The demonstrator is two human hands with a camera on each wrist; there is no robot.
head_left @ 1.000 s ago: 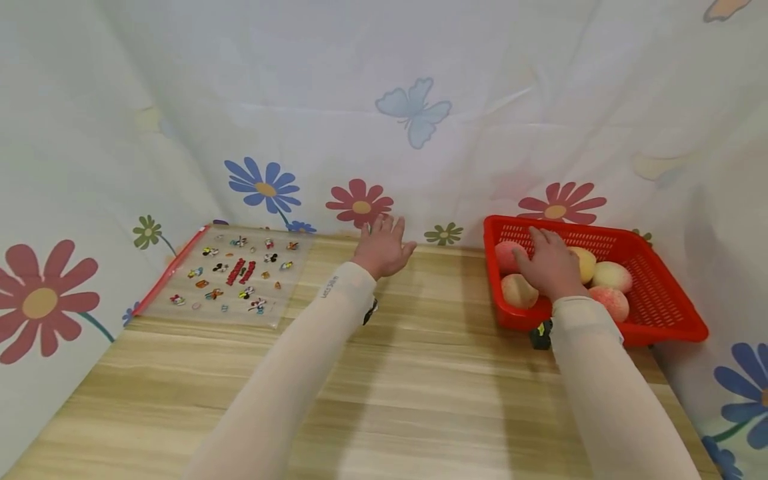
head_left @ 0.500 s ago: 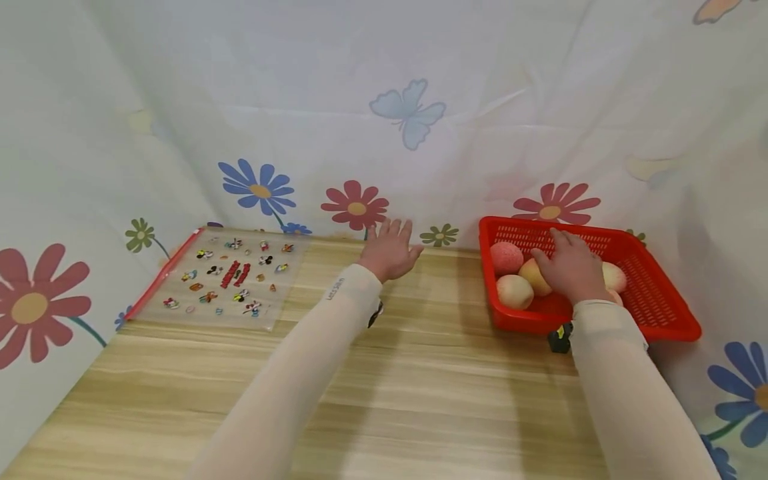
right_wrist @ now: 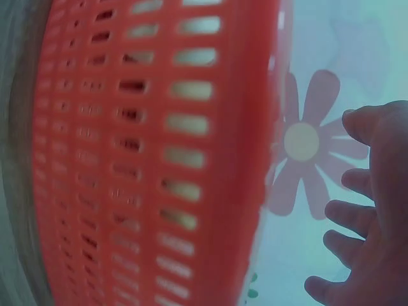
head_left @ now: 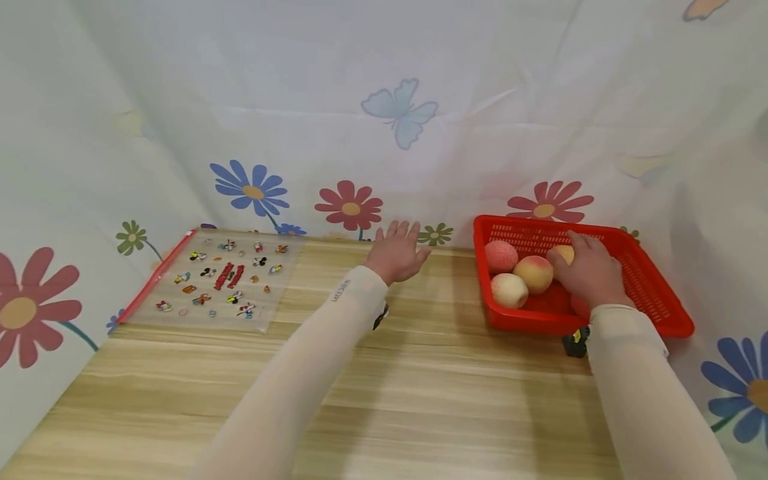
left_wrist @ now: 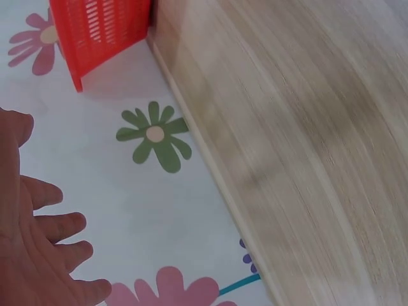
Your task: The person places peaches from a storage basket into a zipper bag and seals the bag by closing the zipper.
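Observation:
My right hand (head_left: 591, 270) is over the red plastic basket (head_left: 528, 323), its fingers spread and loosely extended above the fruit. In the right wrist view these fingers (right_wrist: 347, 217) show beyond the basket's slotted wall (right_wrist: 127, 159), with nothing gripped. Left of this hand lie a yellow-red peach (head_left: 534, 274), a pink one (head_left: 501, 257) and a cream one (head_left: 509, 291). Another yellow peach (head_left: 565, 254) shows partly behind the hand; others are hidden beneath it. My left hand (head_left: 397, 253) is held out with spread fingers near the table's back edge, holding nothing.
A clear zip bag (head_left: 222, 280) with cartoon prints and a red zip edge lies flat at the table's back left. The wooden table (head_left: 420, 400) meets a flower-printed cloth (head_left: 288, 120) behind and at both sides. A small black device (head_left: 576, 342) sits beneath my right wrist.
My right hand has moved rightward over the basket, uncovering the peaches on its left side. My left hand has shifted slightly right, still spread. The whole view has drifted a little.

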